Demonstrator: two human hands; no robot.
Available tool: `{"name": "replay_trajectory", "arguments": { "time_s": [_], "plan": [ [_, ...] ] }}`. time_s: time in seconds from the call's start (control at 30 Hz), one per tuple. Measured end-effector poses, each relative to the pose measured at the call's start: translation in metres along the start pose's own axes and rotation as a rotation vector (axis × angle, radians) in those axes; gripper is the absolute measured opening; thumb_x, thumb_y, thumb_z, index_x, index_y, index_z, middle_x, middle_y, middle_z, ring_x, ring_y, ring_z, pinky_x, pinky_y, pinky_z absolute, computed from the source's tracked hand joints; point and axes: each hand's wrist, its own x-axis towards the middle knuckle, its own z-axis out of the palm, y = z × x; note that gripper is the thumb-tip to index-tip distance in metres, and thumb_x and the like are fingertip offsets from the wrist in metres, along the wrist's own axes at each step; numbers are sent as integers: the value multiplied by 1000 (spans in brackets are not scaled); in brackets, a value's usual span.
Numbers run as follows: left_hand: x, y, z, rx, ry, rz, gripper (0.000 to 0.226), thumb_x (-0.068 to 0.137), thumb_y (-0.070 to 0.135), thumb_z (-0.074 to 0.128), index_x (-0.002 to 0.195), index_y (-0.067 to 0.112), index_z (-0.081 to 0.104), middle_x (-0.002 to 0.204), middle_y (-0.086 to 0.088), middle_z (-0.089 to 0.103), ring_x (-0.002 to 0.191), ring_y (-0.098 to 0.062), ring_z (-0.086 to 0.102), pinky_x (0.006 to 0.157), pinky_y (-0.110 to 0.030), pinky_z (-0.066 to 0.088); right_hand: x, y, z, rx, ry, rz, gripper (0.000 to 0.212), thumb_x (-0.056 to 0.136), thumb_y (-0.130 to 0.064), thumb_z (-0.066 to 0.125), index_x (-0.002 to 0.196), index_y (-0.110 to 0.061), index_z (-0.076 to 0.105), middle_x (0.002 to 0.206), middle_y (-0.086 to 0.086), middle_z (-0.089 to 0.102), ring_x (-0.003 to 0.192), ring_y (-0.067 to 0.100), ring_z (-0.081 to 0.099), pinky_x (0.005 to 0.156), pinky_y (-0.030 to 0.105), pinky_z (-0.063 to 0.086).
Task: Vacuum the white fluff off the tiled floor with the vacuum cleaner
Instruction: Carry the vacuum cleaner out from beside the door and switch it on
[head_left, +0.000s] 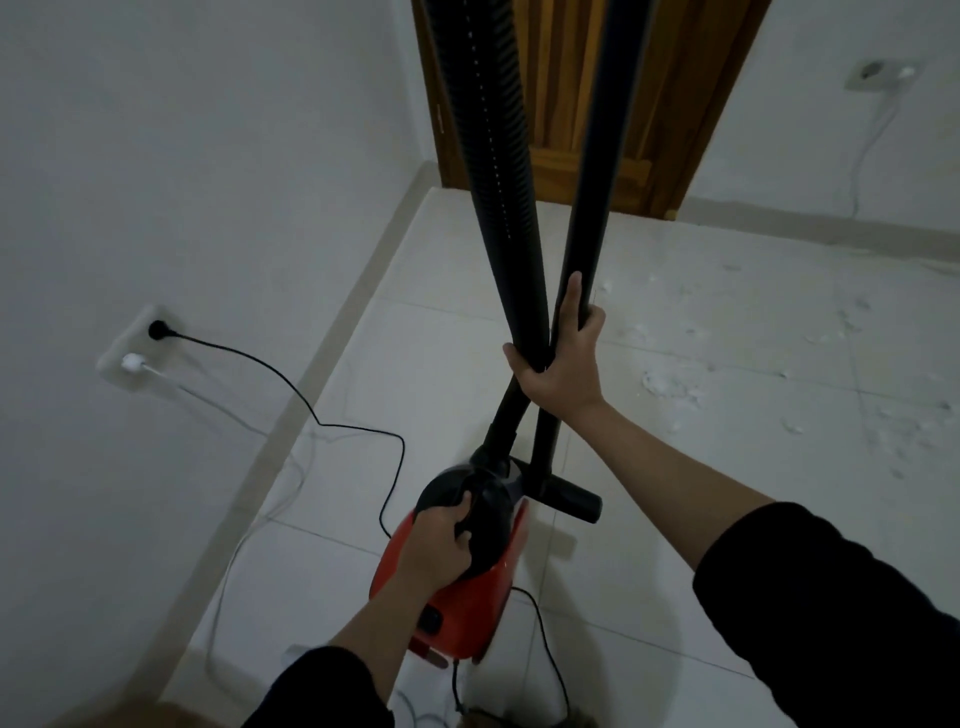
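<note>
On the far left, a white wall socket (136, 347) holds 2 plugs: a round black one above and a white one below. A thin black cord (291, 387) runs from the upper plug in loose curves across the pale, glossy tiled floor (426, 332), while a white cable (249, 530) trails faintly along the beige skirting.

The left hand (441, 545) curls over the smooth black domed top of the vacuum cleaner (467, 587), fingers hooked into its handle recess; the body below is glossy orange-red plastic and sits on the tiles directly under that hand. A short black floor nozzle (569, 500) juts out to the right just beyond the body.

From the cleaner's front, 2 black tubes rise towards the camera and spread apart: a ribbed, corrugated hose (493, 156) on the left and a smooth rigid pipe (597, 156) on the right. The right hand (558, 358) clasps both where they cross, thumb lying up along the pipe.

Behind them stands a slatted brown wooden door (561, 93). Right of the right hand, well apart from the nozzle, the white fluff (670, 384) lies scattered in soft clumps and specks over the tiles. A second socket (878, 73) with a thin white wire sits on the far right wall.
</note>
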Motion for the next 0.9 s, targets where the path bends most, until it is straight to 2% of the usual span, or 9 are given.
{"name": "replay_trajectory", "arguments": {
  "time_s": [0.1,0.17,0.3,0.37,0.47,0.57,0.67,0.73,0.9],
  "plan": [
    [31,-23,26,5,17,7,61,91,10,51,149,18,33,102,-14,67,85,-21,61,73,-15,40,-7,32,27,-11,16,-10,115,77,-45,68,145,-57,-24,117,18,32,90,32,53,79,33,55],
    [55,-38,45,0,33,10,62,90,10,53,148,20,33,105,-14,67,83,-17,58,72,-15,39,-12,56,46,-4,7,-21,113,76,-44,68,148,-52,-19,116,16,32,94,31,51,79,37,56],
    [105,-67,83,-41,75,11,61,88,10,57,146,19,39,122,-16,63,112,-28,59,86,-18,41,-25,110,84,-21,-5,-56,107,76,-44,68,147,-37,-11,115,10,28,91,32,53,78,39,57],
    [129,-80,104,-33,97,11,61,88,11,58,146,19,40,125,-16,61,116,-29,57,89,-18,41,-32,138,103,-28,3,-78,105,76,-44,68,149,-31,-7,113,11,31,86,31,53,74,39,58],
    [162,-101,134,-25,124,1,60,87,13,59,144,20,43,124,-15,62,115,-29,58,91,-19,42,-46,181,128,-9,20,-111,106,78,-42,70,152,-21,-2,112,12,33,85,26,52,75,33,57],
    [191,-125,162,-9,170,18,58,84,13,61,140,19,49,116,-14,67,109,-27,61,82,-13,39,-62,221,151,20,20,-128,110,80,-39,72,156,-14,-4,114,9,30,90,18,47,81,24,50],
    [208,-149,192,-9,200,35,56,83,12,61,138,18,52,112,-13,69,104,-25,63,74,-6,35,-81,251,171,24,17,-139,110,80,-44,70,153,-25,-9,116,7,28,89,21,52,83,23,49],
    [214,-166,207,-24,227,29,56,83,11,61,138,18,51,109,-12,70,98,-23,65,71,-7,36,-94,266,182,18,11,-136,109,79,-49,68,152,-29,-11,117,7,28,87,24,55,81,25,52],
    [231,-185,221,17,247,38,59,86,21,61,143,22,45,118,-11,68,103,-23,64,83,-17,43,-104,281,201,-2,30,-177,106,79,-44,70,151,-30,-7,112,8,30,81,25,55,76,25,52]
  ]
}}
